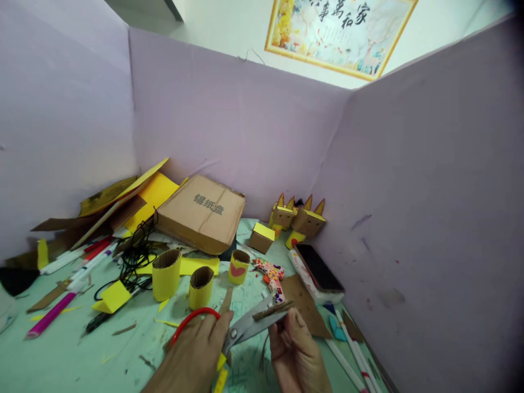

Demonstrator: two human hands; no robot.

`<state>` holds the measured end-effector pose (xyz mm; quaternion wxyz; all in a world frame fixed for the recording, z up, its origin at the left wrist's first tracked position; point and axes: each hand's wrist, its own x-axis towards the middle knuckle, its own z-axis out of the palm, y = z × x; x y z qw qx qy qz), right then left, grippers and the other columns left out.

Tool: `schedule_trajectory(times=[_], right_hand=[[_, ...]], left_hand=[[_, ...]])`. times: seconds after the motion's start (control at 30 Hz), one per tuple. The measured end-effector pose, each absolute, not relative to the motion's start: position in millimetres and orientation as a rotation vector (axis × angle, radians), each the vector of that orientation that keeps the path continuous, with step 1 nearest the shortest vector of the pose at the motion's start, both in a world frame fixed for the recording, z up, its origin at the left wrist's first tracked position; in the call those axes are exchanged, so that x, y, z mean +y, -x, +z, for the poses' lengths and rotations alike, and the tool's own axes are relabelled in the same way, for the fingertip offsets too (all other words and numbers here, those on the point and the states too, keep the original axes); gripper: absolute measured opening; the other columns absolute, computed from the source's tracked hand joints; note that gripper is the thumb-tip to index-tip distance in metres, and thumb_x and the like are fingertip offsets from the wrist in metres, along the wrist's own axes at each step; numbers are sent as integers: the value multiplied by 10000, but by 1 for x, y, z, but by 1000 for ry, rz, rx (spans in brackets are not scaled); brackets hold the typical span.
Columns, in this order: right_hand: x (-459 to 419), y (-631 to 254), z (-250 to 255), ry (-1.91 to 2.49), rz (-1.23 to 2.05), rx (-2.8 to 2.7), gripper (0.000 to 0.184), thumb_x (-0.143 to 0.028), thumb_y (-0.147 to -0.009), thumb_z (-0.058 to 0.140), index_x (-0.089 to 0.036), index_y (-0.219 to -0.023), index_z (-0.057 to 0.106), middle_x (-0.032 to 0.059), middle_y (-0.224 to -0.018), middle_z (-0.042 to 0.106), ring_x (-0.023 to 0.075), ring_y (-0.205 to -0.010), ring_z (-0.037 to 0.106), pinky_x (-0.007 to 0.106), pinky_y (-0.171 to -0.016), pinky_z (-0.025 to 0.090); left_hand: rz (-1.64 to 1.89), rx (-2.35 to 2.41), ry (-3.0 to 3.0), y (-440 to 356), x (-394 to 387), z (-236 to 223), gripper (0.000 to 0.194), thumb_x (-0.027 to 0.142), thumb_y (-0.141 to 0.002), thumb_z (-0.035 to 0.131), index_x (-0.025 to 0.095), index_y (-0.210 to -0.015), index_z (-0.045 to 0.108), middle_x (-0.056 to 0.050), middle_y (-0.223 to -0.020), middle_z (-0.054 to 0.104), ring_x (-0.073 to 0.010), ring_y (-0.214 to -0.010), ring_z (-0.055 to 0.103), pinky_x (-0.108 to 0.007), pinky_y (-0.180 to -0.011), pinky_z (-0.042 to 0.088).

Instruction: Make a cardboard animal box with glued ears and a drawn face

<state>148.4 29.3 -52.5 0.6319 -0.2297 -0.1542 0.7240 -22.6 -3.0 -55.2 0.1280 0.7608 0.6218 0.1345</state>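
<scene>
My left hand is wrapped round the handles of a pair of scissors, one red loop showing above the knuckles. The blades are spread apart and point right. Between them lies a narrow strip of brown cardboard. Thumb and fingers of my right hand pinch the strip at its right end. Just beyond the scissors stand yellow-covered cardboard tubes: a tall one, a shorter one and one with a red heart. Part of the left-hand grip is hidden behind the fingers.
A flat cardboard box rests at the back, beside stacked yellow sheets. Horned cardboard figures stand at the back right. A phone lies on a white box. Tangled black cord and markers cover the left. Lilac panels enclose the table.
</scene>
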Motion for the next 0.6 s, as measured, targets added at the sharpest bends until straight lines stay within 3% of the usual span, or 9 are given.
schedule_trajectory(times=[0.17,0.4,0.6], right_hand=[[31,-149,-52,533,1649,-340,236,-181,-485,886,-217,-667,741,-15,-749,756,83,-647,684,113,-583,547],[29,-142,-43,609,1595,-258,302,-186,-379,913,-201,-616,727,-38,-639,729,62,-549,656,93,-516,537],[27,-138,-37,682,1541,-217,346,-200,-311,923,-174,-584,712,-59,-582,700,47,-501,626,99,-488,537]], left_hand=[[454,1824,-2317,24,-8,-61,648,-29,-719,324,196,-1310,467,-95,-1054,635,-245,-1045,557,-358,-932,423],[716,1749,-2513,31,-6,-73,634,-36,-697,325,163,-1281,473,-102,-935,657,-235,-900,596,-330,-813,493],[563,1687,-2390,38,-4,-61,695,-6,-636,383,243,-1279,472,-57,-920,657,-215,-886,607,-285,-798,483]])
